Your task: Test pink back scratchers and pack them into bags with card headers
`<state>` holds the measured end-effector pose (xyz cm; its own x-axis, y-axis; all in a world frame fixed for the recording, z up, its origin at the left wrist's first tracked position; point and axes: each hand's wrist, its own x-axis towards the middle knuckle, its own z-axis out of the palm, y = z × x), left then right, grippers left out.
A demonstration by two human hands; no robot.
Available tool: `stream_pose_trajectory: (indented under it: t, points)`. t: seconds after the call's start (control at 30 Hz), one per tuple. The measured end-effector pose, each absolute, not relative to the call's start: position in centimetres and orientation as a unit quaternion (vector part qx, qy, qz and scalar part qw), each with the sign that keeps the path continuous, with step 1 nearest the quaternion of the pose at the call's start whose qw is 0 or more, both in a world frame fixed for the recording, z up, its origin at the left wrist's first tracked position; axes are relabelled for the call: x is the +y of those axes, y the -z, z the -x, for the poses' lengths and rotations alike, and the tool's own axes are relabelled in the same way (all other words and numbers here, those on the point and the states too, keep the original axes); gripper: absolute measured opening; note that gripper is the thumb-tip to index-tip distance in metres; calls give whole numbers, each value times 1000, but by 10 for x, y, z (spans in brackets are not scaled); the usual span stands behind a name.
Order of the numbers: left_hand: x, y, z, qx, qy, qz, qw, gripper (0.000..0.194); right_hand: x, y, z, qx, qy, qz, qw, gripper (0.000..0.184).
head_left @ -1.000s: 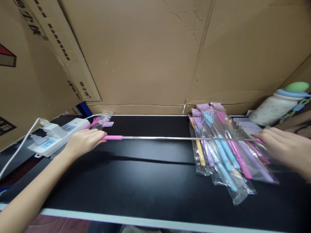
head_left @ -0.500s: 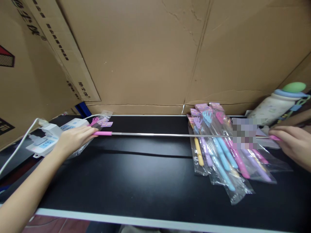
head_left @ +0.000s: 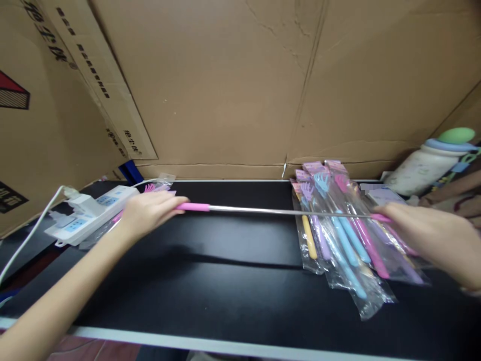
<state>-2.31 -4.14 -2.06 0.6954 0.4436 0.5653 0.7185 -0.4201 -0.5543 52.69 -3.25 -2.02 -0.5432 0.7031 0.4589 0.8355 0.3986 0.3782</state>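
Observation:
A pink telescopic back scratcher [head_left: 259, 210] with a silver rod stretches level above the black table, between my two hands. My left hand [head_left: 152, 208] is closed around its pink handle end. At the other end, my right hand [head_left: 417, 228] is closed on the pink tip; the fingers hide most of that tip, and the hand is a little blurred. Under the rod's right part lie several bagged back scratchers [head_left: 338, 235] in yellow, purple, blue and pink. Behind my left hand lies another pink back scratcher [head_left: 149, 187] in clear wrapping, partly hidden.
A white power strip [head_left: 92, 213] with plugs and a cable sits at the left. At the back right a white bottle [head_left: 424, 168] with a green-topped lid leans by the cardboard wall [head_left: 225, 90]. The black table [head_left: 225, 301] has a pale front edge.
My hands have come closer together, left hand moving right and right hand moving left. The rod between them is shorter now.

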Motion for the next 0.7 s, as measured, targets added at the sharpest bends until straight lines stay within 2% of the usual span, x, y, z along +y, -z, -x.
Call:
stream_pose_trajectory:
  t: [0.1,0.2,0.4,0.7]
  points:
    - [-40,12,-28,-313,189,851,377,27,-43,10,-470,-871,353,324,113,24]
    - [-48,12,-65,-285,213,862,362,28,-54,7,-428,-878,366,284,119,26]
    - [-63,24,-91,-287,215,873,331,31,-64,13,-394,-896,336,253,140,30]
    - [-63,24,-80,-295,191,866,356,31,-57,14,-405,-886,364,257,131,32]
